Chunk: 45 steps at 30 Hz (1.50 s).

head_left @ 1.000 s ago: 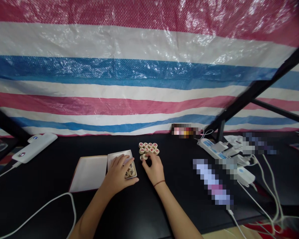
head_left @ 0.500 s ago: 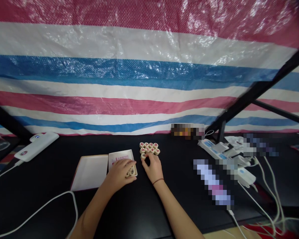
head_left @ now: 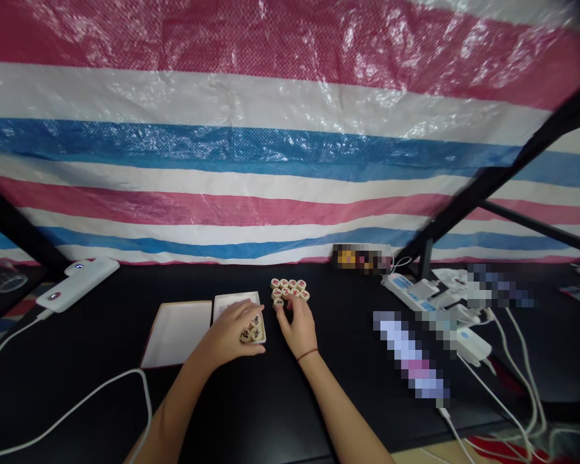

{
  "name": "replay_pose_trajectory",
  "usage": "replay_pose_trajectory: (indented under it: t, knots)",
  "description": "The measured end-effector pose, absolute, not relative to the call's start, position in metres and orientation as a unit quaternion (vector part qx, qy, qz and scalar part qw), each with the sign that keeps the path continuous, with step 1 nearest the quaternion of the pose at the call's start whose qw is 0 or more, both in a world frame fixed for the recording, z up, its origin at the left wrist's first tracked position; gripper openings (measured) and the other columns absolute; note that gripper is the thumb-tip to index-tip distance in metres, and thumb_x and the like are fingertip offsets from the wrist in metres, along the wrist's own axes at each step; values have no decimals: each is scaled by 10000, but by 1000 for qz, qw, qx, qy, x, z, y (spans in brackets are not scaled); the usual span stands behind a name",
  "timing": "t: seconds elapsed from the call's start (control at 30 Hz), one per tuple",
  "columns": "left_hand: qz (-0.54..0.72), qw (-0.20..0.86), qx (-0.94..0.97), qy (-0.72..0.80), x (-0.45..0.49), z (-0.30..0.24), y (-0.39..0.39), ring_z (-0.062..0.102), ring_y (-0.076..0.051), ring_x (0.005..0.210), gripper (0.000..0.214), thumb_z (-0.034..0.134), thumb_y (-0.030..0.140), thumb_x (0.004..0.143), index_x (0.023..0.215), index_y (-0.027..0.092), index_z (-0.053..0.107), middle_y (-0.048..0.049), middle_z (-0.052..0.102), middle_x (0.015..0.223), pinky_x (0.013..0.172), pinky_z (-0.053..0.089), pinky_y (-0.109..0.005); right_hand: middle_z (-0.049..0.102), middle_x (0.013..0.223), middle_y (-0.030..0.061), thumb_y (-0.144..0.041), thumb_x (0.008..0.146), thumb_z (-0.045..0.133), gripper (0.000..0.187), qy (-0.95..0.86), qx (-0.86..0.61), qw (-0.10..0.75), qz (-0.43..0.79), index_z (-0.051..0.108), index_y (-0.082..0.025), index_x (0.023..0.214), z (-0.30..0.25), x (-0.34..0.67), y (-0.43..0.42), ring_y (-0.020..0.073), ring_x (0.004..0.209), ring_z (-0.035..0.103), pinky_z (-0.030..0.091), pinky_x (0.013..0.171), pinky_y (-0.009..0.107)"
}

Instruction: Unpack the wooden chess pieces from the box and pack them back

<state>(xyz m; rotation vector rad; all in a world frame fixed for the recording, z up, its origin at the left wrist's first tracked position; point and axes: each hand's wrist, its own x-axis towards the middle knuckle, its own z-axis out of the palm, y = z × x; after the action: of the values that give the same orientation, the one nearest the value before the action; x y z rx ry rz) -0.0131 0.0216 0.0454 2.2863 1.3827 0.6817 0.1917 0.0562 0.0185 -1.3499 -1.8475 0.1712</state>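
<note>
Several round wooden chess pieces with red marks lie in rows on the black table. My right hand rests just below them, its fingertips curled onto the nearest pieces. My left hand lies over a small white box, fingers bent on a few pieces with black marks inside it. The box's flat white lid sits to its left.
A white power bank with a cable lies at the left. White power strips and tangled cords fill the right side. A striped red, white and blue tarp hangs behind. Black frame bars slant at right.
My left hand has shifted slightly inside the box, showing more black-marked pieces. My right hand stays at the rows of pieces. The camera has tilted a little.
</note>
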Motion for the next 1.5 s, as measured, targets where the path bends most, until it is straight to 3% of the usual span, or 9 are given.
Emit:
replay_pose_trajectory:
  t: [0.1,0.2,0.27,0.37,0.5,0.83,1.1,1.37,1.5]
  knots:
    - [278,182,795,507,-25,49,24,503,-267,1206,673,714,431,722,1333,256,492,-90,547,1325,1024,400,-397,601,710,14,-409,902,458,319,-774,-503,370,110,548,-164,1085,29,184,45,166,647,571,430,665,281]
    - [294,160,780,529,-35,51,28,590,-230,1033,371,540,405,867,1186,230,610,-78,662,1113,922,448,-360,599,638,-22,-534,765,607,558,-823,-475,279,140,517,-159,1169,33,176,37,168,578,573,414,629,279]
    - [274,142,772,556,-39,51,31,607,-215,957,308,418,349,931,1056,218,667,-67,694,1004,875,442,-350,656,722,13,-595,681,661,709,-840,-468,234,141,497,-154,1212,33,172,35,204,649,618,422,666,303]
    - [201,118,758,610,-38,47,31,597,-226,937,325,388,317,942,910,210,693,-58,709,945,856,403,-369,698,870,74,-638,654,664,791,-851,-469,194,139,477,-150,1248,30,171,36,254,772,653,427,727,338]
    - [126,114,752,637,-33,45,28,573,-248,989,338,382,306,947,852,198,687,-67,698,973,862,349,-403,704,911,88,-633,689,644,764,-847,-480,168,154,468,-153,1257,29,171,38,268,836,660,423,765,352]
    - [86,100,747,651,-25,49,21,550,-221,1032,289,361,249,941,930,204,646,-68,651,1040,839,313,-385,705,961,108,-601,701,663,746,-840,-487,169,169,475,-130,1248,30,169,38,279,874,662,423,781,367]
    - [80,125,741,655,-25,60,17,592,-220,986,324,337,235,936,926,214,660,-58,674,987,838,302,-380,709,952,100,-594,697,670,744,-833,-495,174,177,473,-142,1255,31,169,38,279,880,662,417,791,369]
    - [117,165,758,621,-37,54,23,615,-196,962,329,352,239,927,1066,247,649,-39,686,1058,840,323,-354,704,982,92,-596,709,660,743,-832,-489,185,188,460,-150,1269,28,170,38,270,894,659,409,798,367]
    - [100,116,731,664,-32,59,21,575,-230,1021,286,411,307,916,998,222,671,-55,678,1042,852,321,-382,708,953,91,-590,716,657,735,-830,-492,179,192,464,-146,1269,30,169,37,259,863,660,410,780,355]
